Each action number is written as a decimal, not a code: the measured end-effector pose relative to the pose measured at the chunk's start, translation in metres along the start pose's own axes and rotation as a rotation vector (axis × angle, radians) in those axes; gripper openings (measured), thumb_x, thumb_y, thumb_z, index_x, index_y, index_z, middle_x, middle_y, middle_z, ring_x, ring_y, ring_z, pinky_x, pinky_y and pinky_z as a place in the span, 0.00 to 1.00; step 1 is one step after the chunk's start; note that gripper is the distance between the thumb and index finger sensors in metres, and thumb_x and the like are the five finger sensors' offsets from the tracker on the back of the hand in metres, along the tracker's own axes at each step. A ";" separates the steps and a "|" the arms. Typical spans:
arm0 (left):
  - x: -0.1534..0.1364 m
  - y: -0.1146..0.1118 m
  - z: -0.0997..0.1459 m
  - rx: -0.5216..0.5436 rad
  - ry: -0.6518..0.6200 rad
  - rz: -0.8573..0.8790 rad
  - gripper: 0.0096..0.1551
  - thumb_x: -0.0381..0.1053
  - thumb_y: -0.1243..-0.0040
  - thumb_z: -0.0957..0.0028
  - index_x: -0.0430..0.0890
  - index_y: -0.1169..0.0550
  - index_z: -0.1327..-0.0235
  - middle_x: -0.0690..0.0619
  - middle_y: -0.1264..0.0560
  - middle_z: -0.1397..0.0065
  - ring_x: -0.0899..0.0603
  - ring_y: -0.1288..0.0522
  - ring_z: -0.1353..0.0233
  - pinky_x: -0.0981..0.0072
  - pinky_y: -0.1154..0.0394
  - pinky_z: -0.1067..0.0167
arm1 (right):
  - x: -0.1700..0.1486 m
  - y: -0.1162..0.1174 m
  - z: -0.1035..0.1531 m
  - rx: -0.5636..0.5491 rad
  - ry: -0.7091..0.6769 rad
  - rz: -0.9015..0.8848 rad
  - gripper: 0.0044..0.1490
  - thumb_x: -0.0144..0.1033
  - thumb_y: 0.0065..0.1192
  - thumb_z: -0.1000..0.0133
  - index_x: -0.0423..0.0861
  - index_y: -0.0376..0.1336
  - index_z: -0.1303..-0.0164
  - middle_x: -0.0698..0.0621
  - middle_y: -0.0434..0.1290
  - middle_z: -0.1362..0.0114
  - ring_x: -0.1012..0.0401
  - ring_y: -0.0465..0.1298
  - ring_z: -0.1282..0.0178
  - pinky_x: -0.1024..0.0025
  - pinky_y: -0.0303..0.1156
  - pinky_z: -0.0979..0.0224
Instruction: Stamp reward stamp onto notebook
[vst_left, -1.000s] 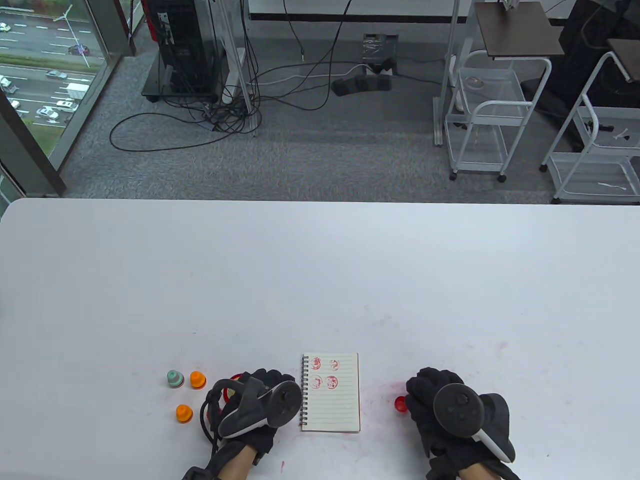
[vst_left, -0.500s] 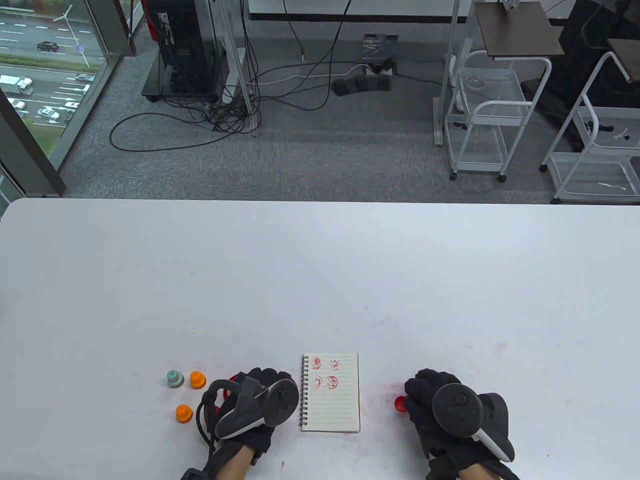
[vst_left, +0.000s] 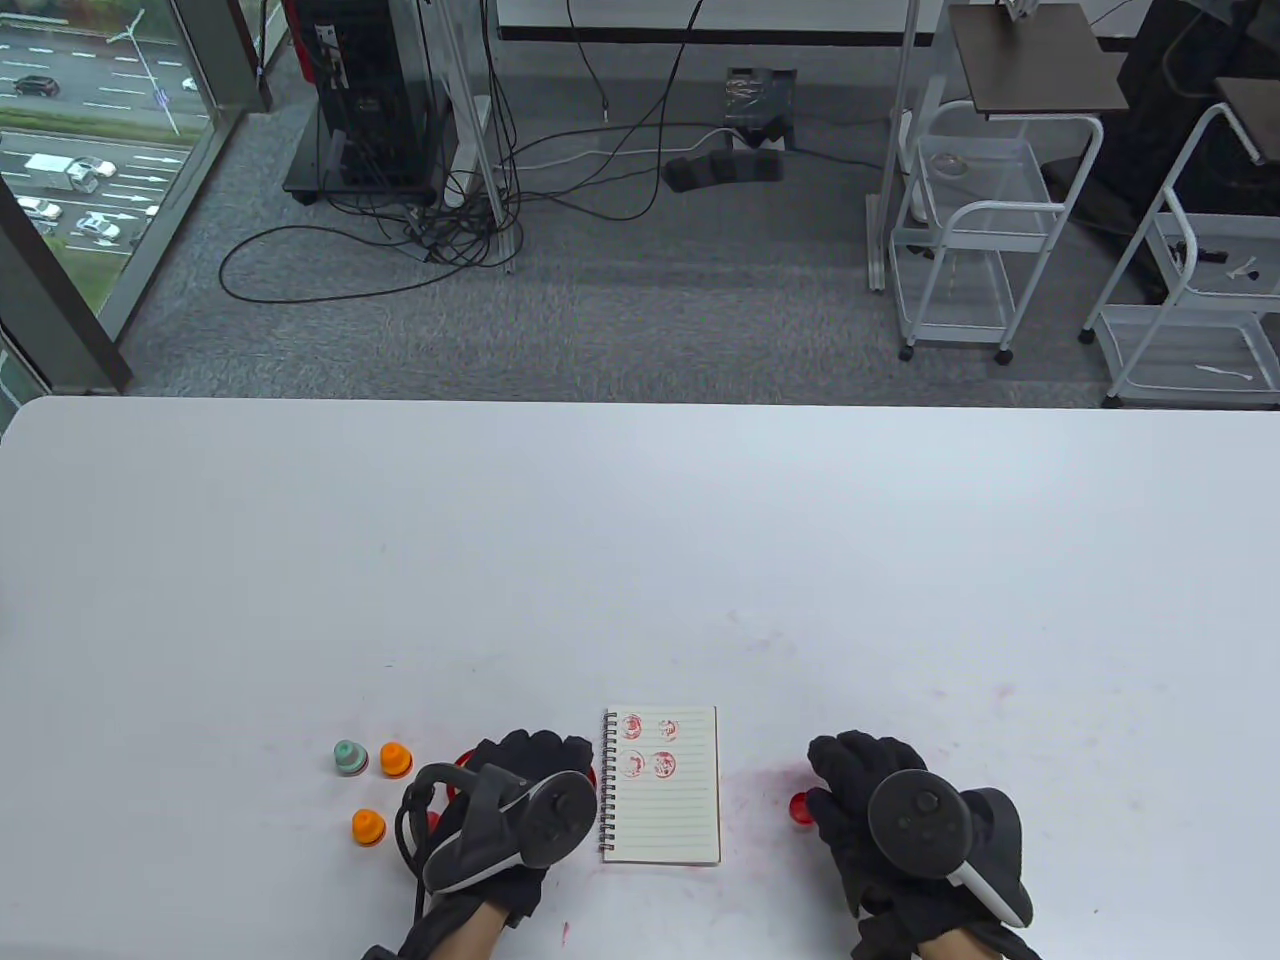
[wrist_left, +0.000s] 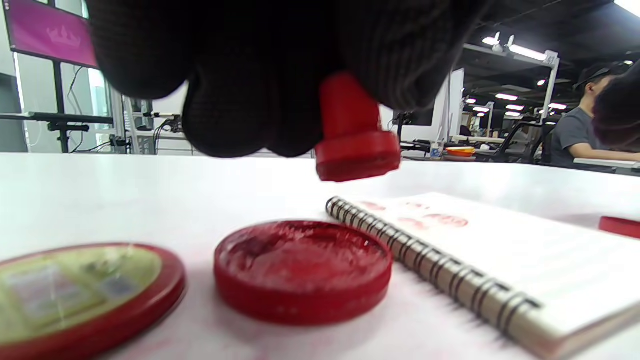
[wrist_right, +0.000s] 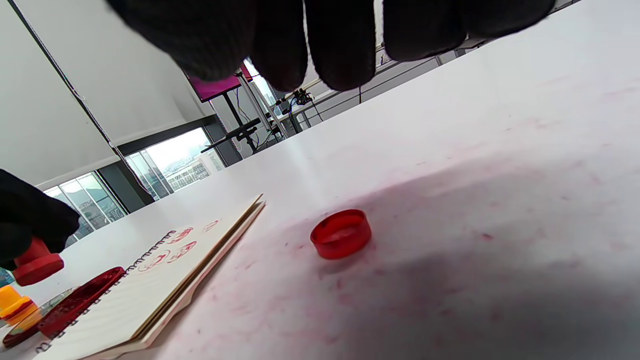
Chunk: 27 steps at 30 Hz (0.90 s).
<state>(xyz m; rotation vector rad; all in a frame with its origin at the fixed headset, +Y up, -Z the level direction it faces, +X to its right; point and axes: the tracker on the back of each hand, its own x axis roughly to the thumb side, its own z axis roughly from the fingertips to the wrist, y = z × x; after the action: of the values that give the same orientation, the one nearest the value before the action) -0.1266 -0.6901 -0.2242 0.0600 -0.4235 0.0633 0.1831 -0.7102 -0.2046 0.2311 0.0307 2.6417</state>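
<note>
L hand (wrist_left: 280, 75) pinching red stamp (wrist_left: 352, 135) above ink pad (wrist_left: 302, 267), beside notebook (vst_left: 665, 800); R hand (vst_left: 870, 810) apparently slack, holding nothing

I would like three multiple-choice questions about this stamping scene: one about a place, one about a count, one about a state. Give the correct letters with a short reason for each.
1. Where does the small red cap lie?
A. on the notebook
B. on the table, right of the notebook
C. inside the ink pad

2. How many orange stamps stand on the table?
A. one
B. two
C. four

3. What is the state of the red stamp?
A. held in the air
B. pressed on the page
C. lying on its side

Answers:
1 B, it sits on stained table beside the notebook.
2 B, two show.
3 A, the left hand holds it above the ink pad.
</note>
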 end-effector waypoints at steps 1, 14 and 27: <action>0.002 0.003 -0.001 0.012 -0.013 0.006 0.27 0.53 0.34 0.52 0.47 0.16 0.40 0.47 0.14 0.40 0.44 0.15 0.46 0.51 0.19 0.45 | 0.000 -0.001 0.000 -0.004 -0.001 -0.002 0.34 0.43 0.60 0.46 0.45 0.63 0.29 0.38 0.65 0.22 0.31 0.61 0.25 0.30 0.61 0.30; 0.043 0.015 -0.045 -0.034 -0.168 -0.015 0.27 0.53 0.34 0.52 0.48 0.16 0.40 0.47 0.15 0.39 0.44 0.15 0.45 0.51 0.19 0.44 | 0.000 -0.004 0.001 -0.021 -0.013 -0.020 0.34 0.43 0.60 0.46 0.45 0.63 0.29 0.38 0.65 0.22 0.30 0.61 0.25 0.29 0.61 0.30; 0.077 -0.019 -0.087 -0.120 -0.231 -0.036 0.26 0.52 0.32 0.54 0.49 0.15 0.41 0.47 0.14 0.39 0.44 0.15 0.45 0.50 0.19 0.44 | -0.002 -0.011 0.001 -0.052 -0.020 -0.059 0.33 0.43 0.60 0.46 0.45 0.63 0.30 0.38 0.65 0.22 0.30 0.61 0.25 0.29 0.61 0.30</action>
<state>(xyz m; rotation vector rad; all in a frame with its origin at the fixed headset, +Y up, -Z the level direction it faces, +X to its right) -0.0191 -0.6994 -0.2725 -0.0433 -0.6555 -0.0049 0.1900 -0.7016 -0.2046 0.2353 -0.0366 2.5774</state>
